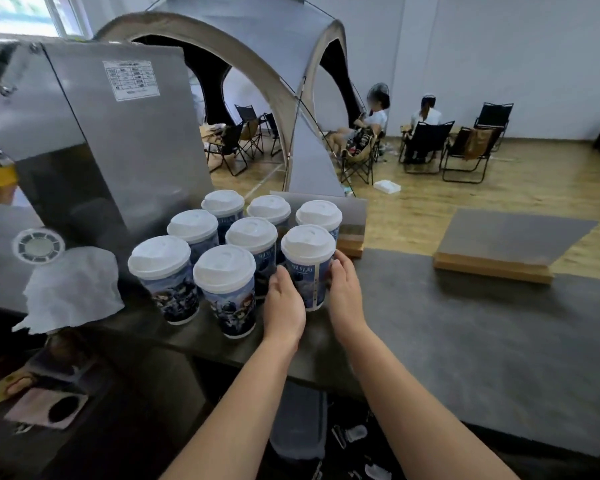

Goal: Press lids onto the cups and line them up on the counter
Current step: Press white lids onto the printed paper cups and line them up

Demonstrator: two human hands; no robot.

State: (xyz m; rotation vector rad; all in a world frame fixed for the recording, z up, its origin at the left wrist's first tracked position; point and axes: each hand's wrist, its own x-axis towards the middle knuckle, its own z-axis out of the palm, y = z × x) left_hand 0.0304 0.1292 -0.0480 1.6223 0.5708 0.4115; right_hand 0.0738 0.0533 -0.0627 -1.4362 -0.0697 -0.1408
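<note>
Reaching out from the bottom of the head view, two bare arms, going up to the grey counter (447, 341). Wrapping around one cup (309, 271) from both sides: left hand (284, 308) curling on its left side, right hand (343, 292) curling on its right side, both holding it. Sitting on that cup, a white lid (308, 243). Standing upright on the counter, at the right end of the near row. Standing just beside it to the left, seven more lidded cups (194, 251), packed close in rows, all with white lids and blue pictures on the sides. Lying left of the cups, a crumpled white paper (73, 289), with a round white ring piece (38, 245) just behind it. Rising behind the cups on the left, a big shiny metal machine (111, 133) with a white label on it. Resting farther right on the counter, a grey board on a wooden base (499, 247), well apart from the cups. Standing far behind, a grey tent (274, 46), some black folding chairs (426, 147), and two people sitting on a wooden floor (499, 195).
</note>
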